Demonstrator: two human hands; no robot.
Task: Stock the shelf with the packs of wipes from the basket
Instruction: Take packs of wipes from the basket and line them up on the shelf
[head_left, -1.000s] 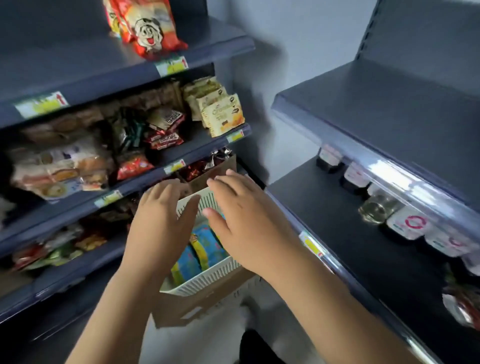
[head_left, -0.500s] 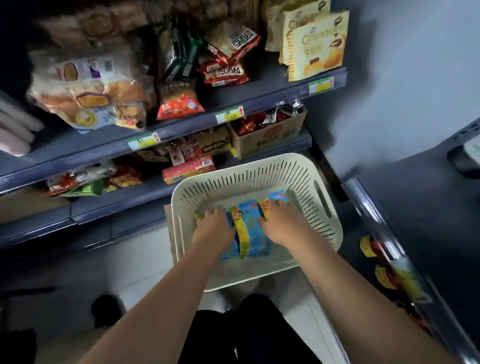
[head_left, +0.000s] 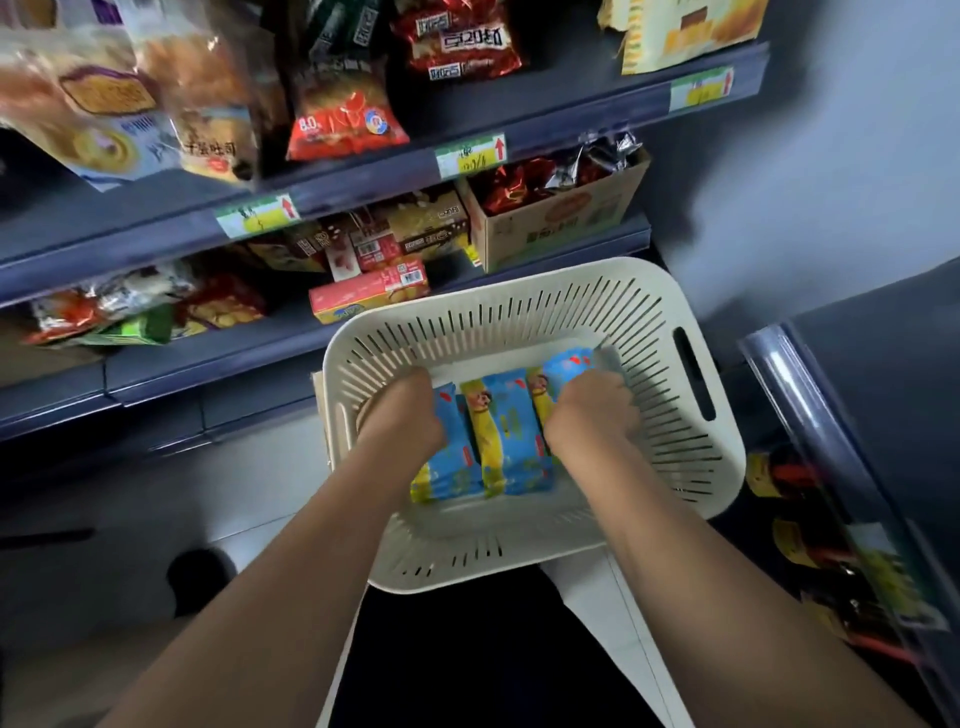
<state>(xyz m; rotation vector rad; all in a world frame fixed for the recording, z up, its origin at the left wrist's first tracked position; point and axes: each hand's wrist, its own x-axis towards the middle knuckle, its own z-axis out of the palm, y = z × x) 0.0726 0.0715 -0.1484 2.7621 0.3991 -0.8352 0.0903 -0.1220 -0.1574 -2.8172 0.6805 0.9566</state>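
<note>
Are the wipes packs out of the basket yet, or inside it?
Inside: the packs of wipes lie on the basket floor, left hand and right hand gripping them at either side.

Both your hands are down inside the cream slotted plastic basket (head_left: 519, 283). Your left hand (head_left: 402, 415) grips the left end of the row of blue and yellow packs of wipes (head_left: 506, 426), and your right hand (head_left: 592, 410) grips the right end. The packs lie side by side on the basket floor. Behind the basket, dark blue metal shelves (head_left: 363, 179) carry snack bags and an open brown cardboard box (head_left: 561, 221).
</note>
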